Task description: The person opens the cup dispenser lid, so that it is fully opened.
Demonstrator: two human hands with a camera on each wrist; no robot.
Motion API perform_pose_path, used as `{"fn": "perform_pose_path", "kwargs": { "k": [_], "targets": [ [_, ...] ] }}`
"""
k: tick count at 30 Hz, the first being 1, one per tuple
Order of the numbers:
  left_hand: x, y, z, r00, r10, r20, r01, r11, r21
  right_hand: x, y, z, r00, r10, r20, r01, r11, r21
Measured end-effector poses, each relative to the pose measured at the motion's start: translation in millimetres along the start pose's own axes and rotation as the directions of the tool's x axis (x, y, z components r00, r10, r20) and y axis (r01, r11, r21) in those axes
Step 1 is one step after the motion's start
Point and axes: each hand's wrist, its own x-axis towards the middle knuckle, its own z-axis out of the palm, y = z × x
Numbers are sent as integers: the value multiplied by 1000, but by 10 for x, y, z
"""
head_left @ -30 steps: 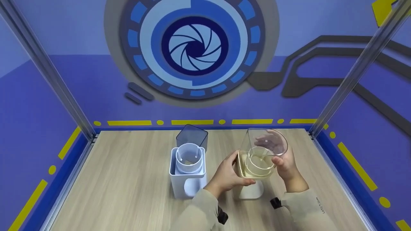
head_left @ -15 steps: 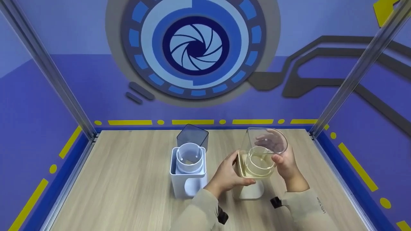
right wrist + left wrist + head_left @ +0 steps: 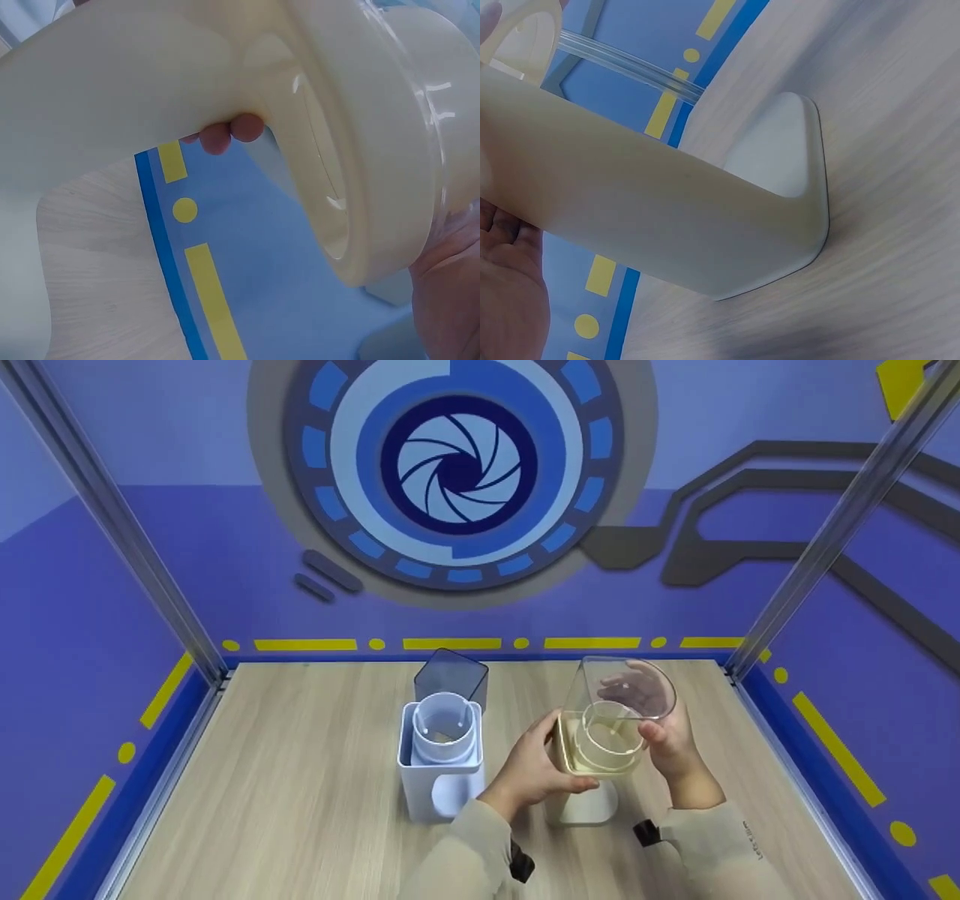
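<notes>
Out in front, a cream dispenser (image 3: 589, 806) with a square rim and an upright round tube stands on its rounded foot. My left hand (image 3: 531, 772) grips its upper body, thumb across the front and fingers on the far side. Tilted above the tube is a clear smoky cover (image 3: 589, 682). My right hand (image 3: 675, 750) holds this cover by its right side, with the thumb in front and the fingers seen through it. In the left wrist view the cream body (image 3: 652, 195) slants down to its foot. The right wrist view shows its ring-shaped underside (image 3: 360, 195) close up.
To the left stands a similar pale-blue dispenser (image 3: 442, 791), its round tube (image 3: 442, 727) uncovered. Behind it rests a dark see-through cover (image 3: 450, 675). The wooden table (image 3: 300, 780) is bounded by blue walls (image 3: 225, 570) and metal posts (image 3: 135, 532).
The hands, the clear cover and the cream dispenser keep practically the same pose. Only the head view shifts very slightly.
</notes>
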Motion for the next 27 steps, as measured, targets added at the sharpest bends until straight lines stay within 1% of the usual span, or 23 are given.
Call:
{"fn": "perform_pose_path", "kwargs": {
  "k": [5,11,15,20,24,27],
  "targets": [
    [4,-3,5,1000,5,-3,-5,1000,-3,10,-9,-6,1000,22,-4,-22,1000,-7],
    [0,8,13,1000,-8,-2,8,1000,-9,11,-28,15,1000,1,-12,-1,1000,0],
    [9,7,19,1000,4,2,-4,1000,-24,24,-42,22,1000,-11,-7,11,1000,-10],
    [15,0,27,1000,15,-1,-15,999,-36,46,-41,11,1000,3,-7,-3,1000,-29],
    [12,-15,32,1000,9,-8,-9,1000,-24,76,-52,19,1000,19,-17,-19,1000,-16],
    [18,-21,38,1000,18,-2,-18,999,-28,116,-86,27,1000,-12,-27,13,1000,25]
  ]
}}
